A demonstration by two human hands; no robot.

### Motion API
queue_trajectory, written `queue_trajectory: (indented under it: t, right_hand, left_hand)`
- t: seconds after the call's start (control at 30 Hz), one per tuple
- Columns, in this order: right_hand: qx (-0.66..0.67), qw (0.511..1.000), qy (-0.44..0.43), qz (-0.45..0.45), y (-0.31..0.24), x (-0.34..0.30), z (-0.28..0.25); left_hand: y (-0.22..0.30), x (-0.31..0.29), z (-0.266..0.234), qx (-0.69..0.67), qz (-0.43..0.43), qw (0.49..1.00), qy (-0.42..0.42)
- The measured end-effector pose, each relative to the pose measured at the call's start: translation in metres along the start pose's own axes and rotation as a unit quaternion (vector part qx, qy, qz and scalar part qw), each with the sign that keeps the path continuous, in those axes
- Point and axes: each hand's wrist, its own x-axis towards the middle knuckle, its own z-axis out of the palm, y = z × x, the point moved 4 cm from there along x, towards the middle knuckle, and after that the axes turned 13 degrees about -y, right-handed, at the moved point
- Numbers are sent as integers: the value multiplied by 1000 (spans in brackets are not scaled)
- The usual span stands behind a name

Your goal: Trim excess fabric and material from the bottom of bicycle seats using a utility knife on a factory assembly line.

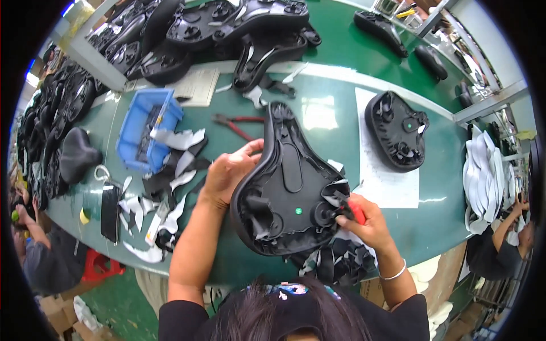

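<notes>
A black bicycle saddle (293, 165) is held upside down in front of me, its narrow nose pointing away. My left hand (230, 173) grips the saddle's left edge, with some fingers hidden beneath it. Closed around red-handled pliers (356, 212), my right hand (367, 221) is at the saddle's lower right edge. The dark jaws are by a loose flap of cover material (335, 190) near a round socket. A small green dot marks the saddle's underside. Beyond my left hand, a second pair of red-handled pliers (242, 122) lies on the green table.
Left of me are a blue bin (132, 131), scattered trimmings (170, 213) and a phone (110, 211). Another upturned saddle (396, 131) rests on paper at right. More trimmings (341, 261) lie at the near edge. Saddles (227, 28) pile up at the back; co-workers are at both sides.
</notes>
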Motion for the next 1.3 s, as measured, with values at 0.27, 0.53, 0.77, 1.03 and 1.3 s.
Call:
queue_trajectory:
  t: [0.27, 0.53, 0.77, 1.03, 1.3]
  right_hand:
    - [-125, 989, -17, -72, -16, -8, 13]
    - [-493, 856, -97, -121, -53, 17, 1]
    - [-369, 927, -61, -16, -4, -27, 53]
    - [-232, 969, -28, 79, -30, -72, 79]
    - [-196, 969, 103, -106, -52, 30, 67]
  left_hand:
    - [24, -28, 45, 326, -75, 915, 226]
    - [40, -3, 87, 493, -146, 822, 243]
    - [34, -37, 56, 480, -139, 802, 327]
    - [6, -97, 80, 385, 28, 807, 447]
    - [-12, -116, 76, 389, 110, 808, 430]
